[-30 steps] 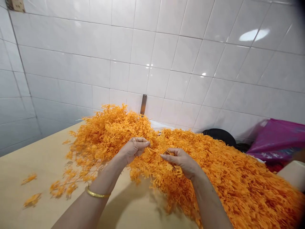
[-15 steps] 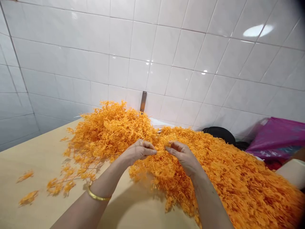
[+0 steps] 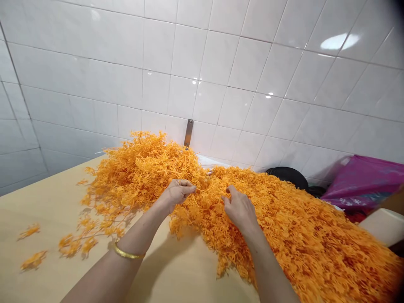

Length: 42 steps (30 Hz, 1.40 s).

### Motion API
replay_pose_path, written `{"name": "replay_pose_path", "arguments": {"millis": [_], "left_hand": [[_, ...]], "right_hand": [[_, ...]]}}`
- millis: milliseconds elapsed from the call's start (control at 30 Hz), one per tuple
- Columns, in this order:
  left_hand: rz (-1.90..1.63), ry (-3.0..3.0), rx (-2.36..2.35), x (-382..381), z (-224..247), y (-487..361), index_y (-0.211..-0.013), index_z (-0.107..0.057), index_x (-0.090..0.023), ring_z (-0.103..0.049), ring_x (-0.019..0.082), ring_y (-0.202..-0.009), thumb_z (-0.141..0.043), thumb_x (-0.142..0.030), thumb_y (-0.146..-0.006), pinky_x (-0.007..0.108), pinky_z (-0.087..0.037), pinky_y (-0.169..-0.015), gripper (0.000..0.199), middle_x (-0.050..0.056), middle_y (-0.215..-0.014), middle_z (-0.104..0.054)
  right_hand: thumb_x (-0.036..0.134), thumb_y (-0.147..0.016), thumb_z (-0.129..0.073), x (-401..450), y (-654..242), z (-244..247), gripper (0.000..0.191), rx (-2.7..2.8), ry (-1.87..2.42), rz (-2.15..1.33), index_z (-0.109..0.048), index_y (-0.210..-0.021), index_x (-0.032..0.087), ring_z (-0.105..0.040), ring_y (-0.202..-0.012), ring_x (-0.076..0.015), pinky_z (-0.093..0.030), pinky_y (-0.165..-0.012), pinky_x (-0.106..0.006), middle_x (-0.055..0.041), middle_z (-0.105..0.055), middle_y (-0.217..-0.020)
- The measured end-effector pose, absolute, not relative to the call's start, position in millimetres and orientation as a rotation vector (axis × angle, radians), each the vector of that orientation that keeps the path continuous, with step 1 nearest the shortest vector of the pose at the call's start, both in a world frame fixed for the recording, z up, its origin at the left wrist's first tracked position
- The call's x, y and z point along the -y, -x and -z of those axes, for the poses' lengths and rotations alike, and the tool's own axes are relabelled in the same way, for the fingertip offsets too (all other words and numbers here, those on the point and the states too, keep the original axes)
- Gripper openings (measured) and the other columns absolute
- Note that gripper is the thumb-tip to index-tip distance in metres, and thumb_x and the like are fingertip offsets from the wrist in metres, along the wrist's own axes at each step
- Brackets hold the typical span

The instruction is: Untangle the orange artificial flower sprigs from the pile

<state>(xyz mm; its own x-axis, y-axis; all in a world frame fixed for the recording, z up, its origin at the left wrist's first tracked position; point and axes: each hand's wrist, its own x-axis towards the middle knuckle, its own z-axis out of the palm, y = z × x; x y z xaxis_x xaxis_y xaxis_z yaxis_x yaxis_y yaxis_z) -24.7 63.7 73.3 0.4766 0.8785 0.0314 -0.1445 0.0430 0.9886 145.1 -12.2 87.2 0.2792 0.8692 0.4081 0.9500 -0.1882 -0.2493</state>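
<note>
A large heap of orange, stringy, flower-like pieces (image 3: 303, 227) spreads over the table from the middle to the right. A taller, looser mound of the same pieces (image 3: 148, 164) stands at the back left. My left hand (image 3: 177, 193), with a gold bangle on its wrist, is pinched at the edge of the mound; a thin orange strand shows near its fingertips. My right hand (image 3: 239, 208) is over the heap with thumb and index finger apart, and nothing shows between them.
Loose orange clusters (image 3: 33, 261) lie on the pale table (image 3: 19, 210) at the left. Behind are a white tiled wall (image 3: 126, 54) and a metal bracket (image 3: 188, 134). Black round objects (image 3: 288, 176), a purple bag (image 3: 362, 181) and a pale block (image 3: 385, 226) sit at the back right.
My hands have moved apart, the left one a little to the left and up. The fingers of my right hand have opened from a pinch. The view has shifted slightly.
</note>
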Motion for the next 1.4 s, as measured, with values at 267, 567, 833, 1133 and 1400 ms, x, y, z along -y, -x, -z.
{"name": "replay_pose_path", "arguments": {"millis": [267,567,833,1133,1400], "left_hand": [[-1.165,-1.036,-0.742,-84.3,-85.6,63.9,-0.059,-0.049,-0.014,-0.017,0.000,-0.031,-0.065,-0.025,-0.056,0.017,-0.005,-0.034,0.020,-0.008,-0.039,-0.029],[-0.966,-1.049,-0.623,-55.5,-90.9,30.3,-0.061,-0.052,-0.012,-0.018,0.000,-0.032,-0.065,-0.029,-0.059,0.018,-0.007,-0.035,0.021,-0.008,-0.041,-0.029],[-0.842,-1.181,-0.598,-37.0,-93.2,17.7,-0.065,-0.057,-0.009,-0.025,0.001,-0.034,-0.065,-0.035,-0.061,0.017,-0.013,-0.035,0.027,-0.006,-0.042,-0.035],[-1.421,-0.740,-0.795,-51.2,-114.0,39.2,-0.083,-0.047,-0.018,-0.051,0.010,-0.069,-0.067,-0.031,-0.059,0.020,-0.038,-0.055,0.034,0.000,-0.076,-0.049],[-2.126,-0.754,-0.922,-36.4,-146.1,72.4,-0.103,-0.042,-0.024,-0.043,0.013,-0.096,-0.061,-0.040,-0.065,0.024,-0.036,-0.078,0.045,0.002,-0.099,-0.046]], "right_hand": [[0.014,-0.070,-0.038,17.7,-186.9,-95.8,0.022,1.400,2.120,0.274,-0.055,-0.084,0.018,-0.054,-0.070,-0.0201,-0.034,-0.055,-0.027,-0.0067,-0.059,-0.076],[0.043,-0.074,-0.047,30.3,-154.4,-114.4,0.032,1.551,1.545,-0.179,-0.056,-0.090,0.017,-0.052,-0.063,-0.0147,-0.039,-0.056,-0.025,-0.0049,-0.057,-0.076],[0.037,-0.075,-0.047,29.6,-152.5,-111.3,0.021,1.564,1.278,-0.537,-0.053,-0.071,0.017,-0.046,-0.062,-0.0112,-0.037,-0.059,-0.024,0.0002,-0.050,-0.065],[0.042,-0.065,-0.055,16.6,-157.1,-96.3,0.029,1.244,1.402,-0.753,-0.051,-0.057,0.015,-0.038,-0.045,-0.0082,-0.030,-0.041,-0.021,0.0014,-0.044,-0.051],[0.047,-0.064,-0.054,14.4,-162.9,-91.8,0.034,1.158,1.439,-0.763,-0.054,-0.059,0.014,-0.038,-0.043,-0.0076,-0.029,-0.039,-0.019,0.0025,-0.042,-0.046]]}}
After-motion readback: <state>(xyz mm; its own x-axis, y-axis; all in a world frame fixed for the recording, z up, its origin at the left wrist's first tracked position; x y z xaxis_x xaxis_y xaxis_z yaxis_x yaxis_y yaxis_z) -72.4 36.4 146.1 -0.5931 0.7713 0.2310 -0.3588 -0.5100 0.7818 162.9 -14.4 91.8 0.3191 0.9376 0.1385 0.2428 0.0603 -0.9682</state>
